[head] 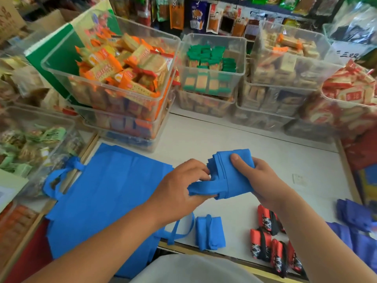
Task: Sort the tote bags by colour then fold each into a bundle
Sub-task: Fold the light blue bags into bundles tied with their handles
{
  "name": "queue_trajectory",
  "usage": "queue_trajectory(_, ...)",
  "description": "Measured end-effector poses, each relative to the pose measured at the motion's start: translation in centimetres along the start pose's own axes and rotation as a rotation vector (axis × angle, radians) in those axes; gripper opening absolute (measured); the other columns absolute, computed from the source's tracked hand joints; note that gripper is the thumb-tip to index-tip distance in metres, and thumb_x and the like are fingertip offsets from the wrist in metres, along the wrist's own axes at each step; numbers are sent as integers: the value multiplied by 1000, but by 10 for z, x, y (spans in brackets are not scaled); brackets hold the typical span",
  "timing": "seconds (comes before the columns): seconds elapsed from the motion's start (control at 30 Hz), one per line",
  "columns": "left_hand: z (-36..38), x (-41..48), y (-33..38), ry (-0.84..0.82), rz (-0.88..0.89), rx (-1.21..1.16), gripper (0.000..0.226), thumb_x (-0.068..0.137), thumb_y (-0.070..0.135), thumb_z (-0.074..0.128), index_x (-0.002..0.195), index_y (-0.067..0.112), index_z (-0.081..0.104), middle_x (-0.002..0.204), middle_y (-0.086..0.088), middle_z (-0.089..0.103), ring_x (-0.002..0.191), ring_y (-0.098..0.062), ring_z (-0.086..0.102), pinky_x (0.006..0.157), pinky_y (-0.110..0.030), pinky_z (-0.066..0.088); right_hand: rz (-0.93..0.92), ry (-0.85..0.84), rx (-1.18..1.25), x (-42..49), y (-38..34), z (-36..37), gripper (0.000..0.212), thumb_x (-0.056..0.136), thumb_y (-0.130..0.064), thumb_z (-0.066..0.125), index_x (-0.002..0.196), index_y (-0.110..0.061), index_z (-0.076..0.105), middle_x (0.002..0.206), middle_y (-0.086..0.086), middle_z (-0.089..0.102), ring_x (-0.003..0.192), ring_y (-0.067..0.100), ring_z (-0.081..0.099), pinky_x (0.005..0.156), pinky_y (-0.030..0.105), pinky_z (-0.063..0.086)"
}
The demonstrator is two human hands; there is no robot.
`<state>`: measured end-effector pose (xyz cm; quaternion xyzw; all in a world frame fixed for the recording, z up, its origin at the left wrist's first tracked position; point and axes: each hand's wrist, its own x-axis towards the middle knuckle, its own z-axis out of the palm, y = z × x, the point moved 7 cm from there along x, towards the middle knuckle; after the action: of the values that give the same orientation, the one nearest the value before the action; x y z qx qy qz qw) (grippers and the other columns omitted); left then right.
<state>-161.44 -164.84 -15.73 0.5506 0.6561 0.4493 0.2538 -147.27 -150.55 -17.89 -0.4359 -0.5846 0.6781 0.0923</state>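
Note:
Above the white counter [234, 139] I hold a folded blue tote bag [232, 176]. My right hand [259, 178] grips its body, thumb on top. My left hand [183, 184] pinches the bag's blue strap, which runs across the bundle. A finished blue bundle [210, 231] lies near the front edge. Several red-and-black bundles [271, 242] lie to its right. A stack of flat blue tote bags [106, 193] covers the counter's left side, handles sticking out.
Clear bins of wrapped snacks [122, 74] crowd the back and left of the counter. Purple bags [355, 221] sit at the right edge. A small paper slip [299, 178] lies on the counter's right. Packets hang on the back wall.

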Motion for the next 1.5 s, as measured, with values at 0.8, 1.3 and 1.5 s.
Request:
queue_trajectory(0.8,-26,21,-27,217,-351,-527,19,89,-4,73,100,10,71,91,-6,74,84,-14,69,77,-20,54,187,155,-127,31,61,-63,38,97,-46,65,107,-10,71,89,11,73,71,26,68,59,34,56)
queue_trajectory(1.3,51,-5,-200,437,-1067,-185,20,92,6,57,94,23,69,89,-1,66,60,-13,56,54,-24,44,143,218,-254,126,178,-8,26,94,-33,71,113,-20,58,111,1,68,92,14,65,75,34,55)
queue_trajectory(1.5,69,-14,-230,315,-1192,-520,15,91,17,77,105,15,71,85,-4,67,65,-14,62,84,-48,62,205,360,-856,146,214,-1,58,89,-49,72,128,-11,53,122,12,57,108,33,55,86,44,51)
